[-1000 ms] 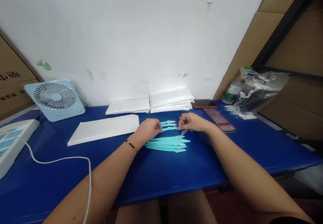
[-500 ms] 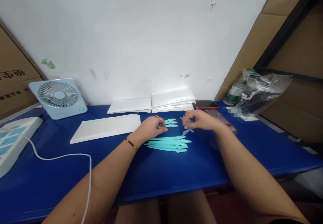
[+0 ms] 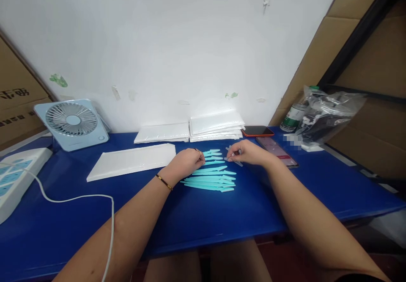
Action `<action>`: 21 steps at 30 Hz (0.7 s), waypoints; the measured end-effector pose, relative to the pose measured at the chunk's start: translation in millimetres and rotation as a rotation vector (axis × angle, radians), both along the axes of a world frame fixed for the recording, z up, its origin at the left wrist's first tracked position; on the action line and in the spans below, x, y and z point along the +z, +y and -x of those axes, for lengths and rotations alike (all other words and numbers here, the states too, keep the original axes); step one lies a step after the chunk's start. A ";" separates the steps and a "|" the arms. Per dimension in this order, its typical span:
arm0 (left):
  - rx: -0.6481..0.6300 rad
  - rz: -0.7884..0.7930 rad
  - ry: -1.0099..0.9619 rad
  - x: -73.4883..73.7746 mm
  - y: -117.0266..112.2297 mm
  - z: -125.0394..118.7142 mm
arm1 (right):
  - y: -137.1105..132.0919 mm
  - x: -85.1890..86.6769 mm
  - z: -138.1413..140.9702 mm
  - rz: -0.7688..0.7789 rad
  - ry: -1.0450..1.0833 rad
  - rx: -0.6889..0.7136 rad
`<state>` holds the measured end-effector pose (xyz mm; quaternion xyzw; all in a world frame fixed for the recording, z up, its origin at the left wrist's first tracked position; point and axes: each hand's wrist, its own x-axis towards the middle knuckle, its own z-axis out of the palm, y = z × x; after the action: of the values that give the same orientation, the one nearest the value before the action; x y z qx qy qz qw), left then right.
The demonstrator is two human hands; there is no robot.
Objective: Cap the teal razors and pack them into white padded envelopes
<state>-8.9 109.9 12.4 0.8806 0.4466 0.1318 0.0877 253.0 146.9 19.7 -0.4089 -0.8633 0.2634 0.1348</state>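
Turquoise eyebrow razors (image 3: 209, 184) lie in a loose fan on the blue table, blades pointing right. My left hand (image 3: 187, 161) is closed over the handle end of one razor (image 3: 214, 162), behind the front group; more razors (image 3: 212, 153) lie just beyond it. To the right, my right hand (image 3: 245, 151) pinches a small clear blade cap (image 3: 226, 159) close to that razor's tip. Whether cap and blade touch, I cannot tell. Several other clear caps (image 3: 238, 163) lie under and around my right fingers, partly hidden.
A white padded mailer (image 3: 130, 162) lies left of my left hand. Stacks of mailers (image 3: 217, 125) stand against the wall. Two phones (image 3: 258, 131), a bottle (image 3: 292, 119) and a plastic bag (image 3: 333, 117) are at right. A fan (image 3: 74, 123), power strip (image 3: 23, 176) and white cable (image 3: 79, 196) occupy the left.
My left hand has shifted slightly left and toward me, with a razor now showing from it. My right fingers have closed on a clear cap and moved slightly left. The front razors are more spread out.
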 end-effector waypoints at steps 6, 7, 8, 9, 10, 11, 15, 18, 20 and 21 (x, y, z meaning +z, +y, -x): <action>0.024 -0.038 -0.021 4.4 3.0 3.1 | -0.9 1.8 0.2 -0.019 0.095 -0.039; 0.026 -0.038 -0.021 5.1 3.0 2.9 | -1.3 2.1 1.1 -0.019 0.099 -0.040; 0.029 -0.037 -0.018 5.9 2.9 2.6 | -1.6 2.4 2.0 -0.017 0.099 -0.041; 0.032 -0.035 -0.014 6.5 2.7 2.1 | -2.0 2.7 3.0 -0.016 0.099 -0.041; 0.034 -0.035 -0.011 6.9 2.5 1.6 | -2.4 2.8 4.1 -0.015 0.097 -0.040; 0.033 -0.037 -0.010 7.2 2.3 1.0 | -2.9 2.6 5.4 -0.017 0.098 -0.040; 0.014 -0.062 -0.011 6.5 1.9 -2.2 | -5.0 -1.4 14.3 -0.049 0.113 -0.013; 0.007 -0.072 0.008 4.9 2.2 -4.7 | -5.3 -5.8 21.4 -0.096 0.112 0.009; 0.046 -0.066 0.003 4.7 2.0 -5.3 | -4.3 -6.1 21.6 -0.129 0.088 -0.032; 0.075 -0.065 -0.012 5.1 1.6 -5.1 | -3.6 -4.9 19.5 -0.148 0.072 -0.073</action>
<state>-3.8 111.5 17.5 0.8648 0.4743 0.1548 0.0568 233.5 143.3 14.9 -0.4195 -0.8594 0.2084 0.2048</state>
